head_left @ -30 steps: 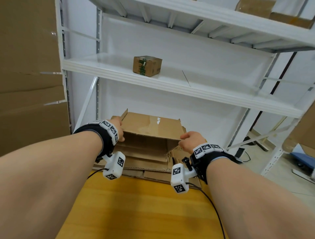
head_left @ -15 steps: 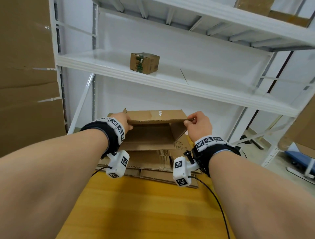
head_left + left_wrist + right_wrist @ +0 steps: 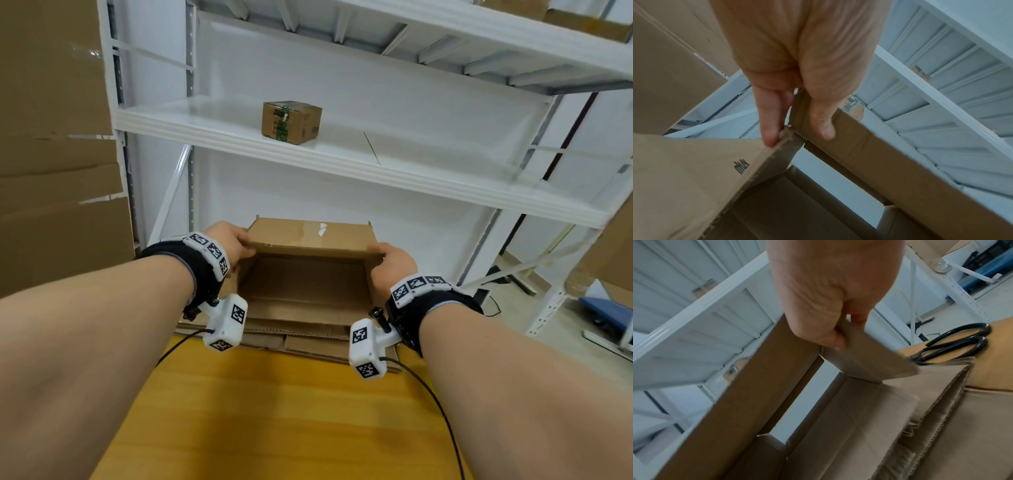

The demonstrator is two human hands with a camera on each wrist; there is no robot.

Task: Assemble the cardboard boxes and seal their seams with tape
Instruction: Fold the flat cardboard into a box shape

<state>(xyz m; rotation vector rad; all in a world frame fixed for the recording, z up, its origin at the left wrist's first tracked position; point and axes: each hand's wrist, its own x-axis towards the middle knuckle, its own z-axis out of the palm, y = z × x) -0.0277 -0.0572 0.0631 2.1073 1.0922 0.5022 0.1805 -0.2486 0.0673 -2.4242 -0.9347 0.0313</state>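
Left hand (image 3: 230,240) and right hand (image 3: 394,262) each pinched top corner of cardboard box (image 3: 308,270), half-opened above flat stack (image 3: 308,334) on table (image 3: 291,411). Advice: pull corners apart evenly, square walls before folding flaps.

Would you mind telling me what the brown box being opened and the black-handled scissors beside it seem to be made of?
The brown box looks like matte corrugated cardboard: fluted layers show along its cut edges in the left wrist view. The black-handled scissors seem to be metal with a glossy black coating on the loops; the blades are hidden, so that is uncertain.
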